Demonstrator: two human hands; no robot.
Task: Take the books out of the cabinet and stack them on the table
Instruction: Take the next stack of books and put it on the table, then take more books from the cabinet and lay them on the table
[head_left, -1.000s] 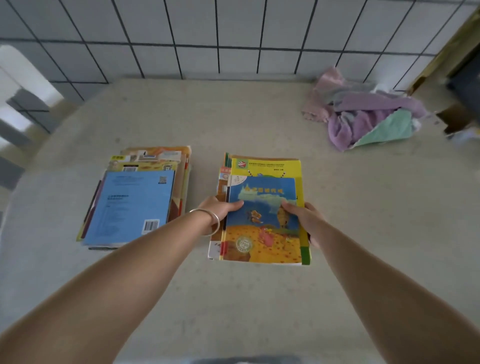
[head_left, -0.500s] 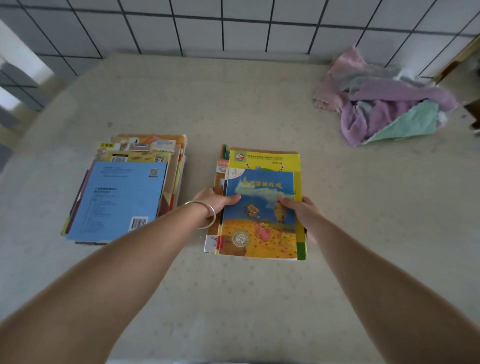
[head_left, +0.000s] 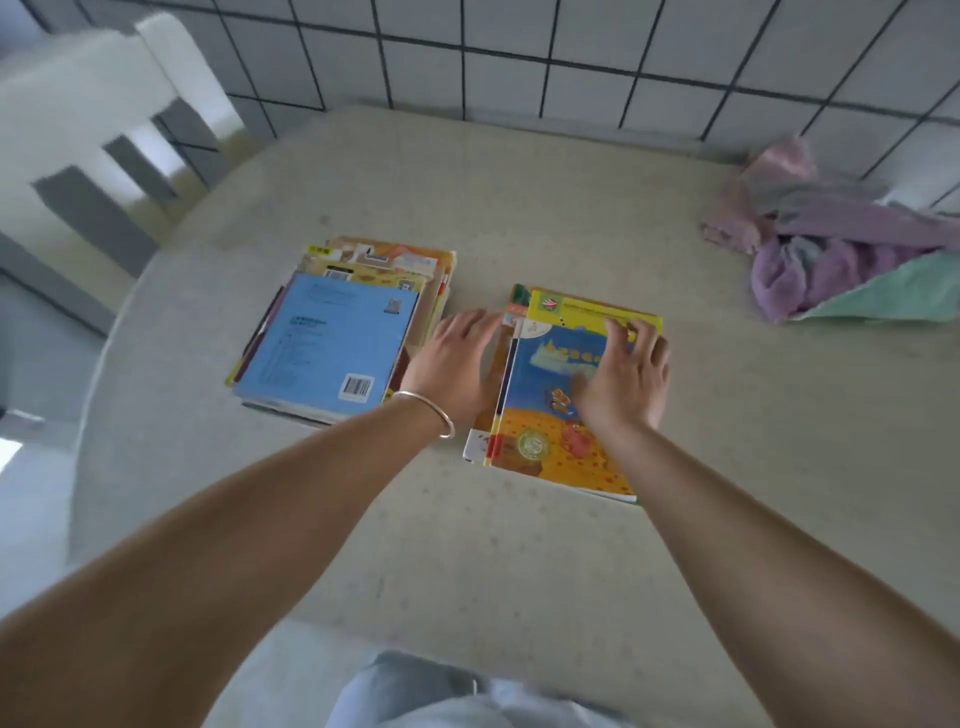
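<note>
Two piles of books lie on the pale table (head_left: 519, 545). The left pile (head_left: 332, 343) has a light blue back cover with a barcode on top. The right pile (head_left: 540, 415) is topped by a picture book in yellow, blue and orange. My left hand (head_left: 452, 364), a silver bangle on its wrist, hovers with relaxed fingers over the gap between the piles, at the right pile's left edge. My right hand (head_left: 623, 379) lies over the picture book's cover with its fingers spread and slightly bent. Neither hand grips a book.
A heap of pink, purple and mint cloth (head_left: 841, 249) lies at the table's far right. A white chair (head_left: 88, 119) stands at the far left beside the table. A tiled wall (head_left: 519, 52) runs behind.
Both hands have let go of the picture book's sides. The left hand moved up and left off the pile; the right hand moved onto the cover. The view swung left.
</note>
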